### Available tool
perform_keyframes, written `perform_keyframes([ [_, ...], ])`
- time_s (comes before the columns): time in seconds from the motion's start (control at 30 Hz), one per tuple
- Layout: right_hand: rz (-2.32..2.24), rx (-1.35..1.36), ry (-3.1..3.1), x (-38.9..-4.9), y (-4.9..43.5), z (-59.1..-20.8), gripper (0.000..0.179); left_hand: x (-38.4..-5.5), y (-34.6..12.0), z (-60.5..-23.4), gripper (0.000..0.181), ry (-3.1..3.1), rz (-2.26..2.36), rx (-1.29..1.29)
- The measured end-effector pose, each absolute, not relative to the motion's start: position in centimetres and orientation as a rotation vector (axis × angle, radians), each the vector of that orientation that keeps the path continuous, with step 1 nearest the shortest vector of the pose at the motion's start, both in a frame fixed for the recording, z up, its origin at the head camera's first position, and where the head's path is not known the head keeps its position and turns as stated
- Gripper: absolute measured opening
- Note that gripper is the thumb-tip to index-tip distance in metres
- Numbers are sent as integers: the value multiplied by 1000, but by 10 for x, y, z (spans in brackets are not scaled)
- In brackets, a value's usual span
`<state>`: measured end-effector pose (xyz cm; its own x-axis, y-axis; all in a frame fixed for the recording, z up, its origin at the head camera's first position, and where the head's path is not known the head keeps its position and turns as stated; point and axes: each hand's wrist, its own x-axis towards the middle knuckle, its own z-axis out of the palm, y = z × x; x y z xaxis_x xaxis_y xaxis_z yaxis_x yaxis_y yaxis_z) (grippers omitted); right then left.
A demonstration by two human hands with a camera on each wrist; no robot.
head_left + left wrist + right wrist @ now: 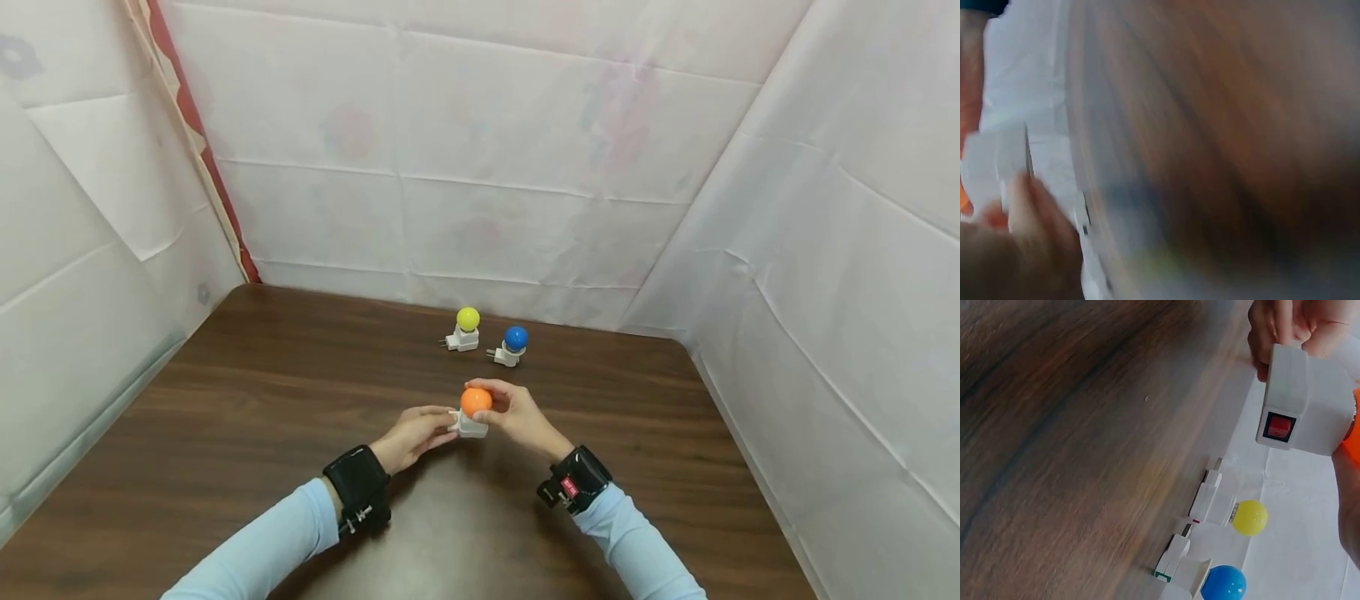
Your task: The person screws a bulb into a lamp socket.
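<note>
Over the near middle of the table, a round orange bulb (476, 402) sits in a white plug-in lamp holder (472, 427). My left hand (412, 435) pinches the holder at its plug end, so the prongs are hidden. On the bulb, the fingers and thumb of my right hand (519, 417) curl round its sides. A red rocker switch (1279, 427) shows on the holder's end in the right wrist view. The left wrist view is blurred, with the holder (997, 156) at its left edge and only a sliver of orange beside it.
Farther back stand a yellow bulb (468, 318) and a blue bulb (516, 337), each in its own white plug-in holder with prongs pointing left. The dark wooden table (300, 375) is bordered by white cloth (480, 225) at the back and both sides.
</note>
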<state>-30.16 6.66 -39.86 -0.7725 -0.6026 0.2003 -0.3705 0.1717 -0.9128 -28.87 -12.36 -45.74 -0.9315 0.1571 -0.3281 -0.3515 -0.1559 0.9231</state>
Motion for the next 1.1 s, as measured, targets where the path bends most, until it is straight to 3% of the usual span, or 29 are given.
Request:
perform_keyframes([
  [0.2,-1620,-944,2213,-302,68,-411,45,-292,-135,-458,32,2498,1548,321],
  [0.37,-1515,-912,2332,-304,70,-437,52,-288,-134,-464,22,2848,1188,534],
  [0.53,-1107,-920,2637,-303,70,-456,70,-283,-135,-470,22,2915,1113,590],
  [0.73,-992,-927,2759,-299,63,-458,52,-285,-135,-471,22,2918,1069,572],
  [1.1,-1017,-832,2892,-333,54,-460,48,-322,-131,-475,23,2978,1055,439],
])
